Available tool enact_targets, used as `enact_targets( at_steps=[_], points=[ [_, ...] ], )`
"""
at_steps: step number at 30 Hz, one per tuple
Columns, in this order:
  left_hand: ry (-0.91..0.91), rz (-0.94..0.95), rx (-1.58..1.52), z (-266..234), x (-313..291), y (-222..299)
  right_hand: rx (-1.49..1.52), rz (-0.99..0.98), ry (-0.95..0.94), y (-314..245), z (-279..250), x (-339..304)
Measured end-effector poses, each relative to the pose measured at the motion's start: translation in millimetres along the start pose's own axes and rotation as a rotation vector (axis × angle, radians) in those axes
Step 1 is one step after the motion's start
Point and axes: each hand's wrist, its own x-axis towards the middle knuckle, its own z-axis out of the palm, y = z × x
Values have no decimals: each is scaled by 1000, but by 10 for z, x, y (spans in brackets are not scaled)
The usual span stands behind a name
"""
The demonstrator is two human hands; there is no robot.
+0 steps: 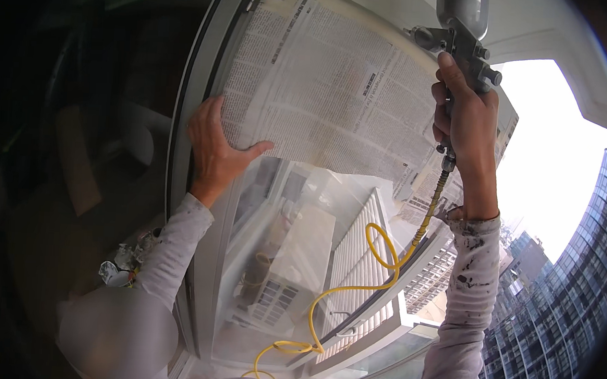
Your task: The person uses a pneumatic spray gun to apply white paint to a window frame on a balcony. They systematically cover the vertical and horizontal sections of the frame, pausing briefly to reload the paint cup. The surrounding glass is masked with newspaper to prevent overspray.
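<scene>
My right hand (pixel 473 123) is raised and wrapped round the grip of a dark metal spray gun (pixel 467 50). A metal cup (pixel 464 11) sits on top of the gun, and a yellow coiled air hose (pixel 382 266) hangs from the bottom of its handle. My left hand (pixel 218 149) is open. Its fingers lie along the edge of the window frame (pixel 201 81), and its thumb stretches over the lower left edge of a newspaper sheet (pixel 322 87). The newspaper covers the upper part of the glass, and the gun is in front of its right side.
Below the paper, bare glass shows a pale boxy unit (pixel 293 264) and white louvres (pixel 359 244). A blurred pale round shape (pixel 117 334) is at lower left, near crumpled silvery material (pixel 115 272). Tall glass buildings (pixel 551 319) stand outside on the right.
</scene>
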Motion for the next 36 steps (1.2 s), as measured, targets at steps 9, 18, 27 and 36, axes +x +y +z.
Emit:
enact_targets(
  at_steps=[9,18,27,36],
  points=[
    [4,-25,-8,22,-9,10,-60,153,297,645,-978,8],
    [16,-22,-6,43,-27,10,-195,181,361,1190,-1711,101],
    [21,-11,-20,50,-40,-23,-90,154,337,885,-1432,89],
    [28,-3,-15,47,-37,-34,-67,84,191,577,-1472,341]
  ],
)
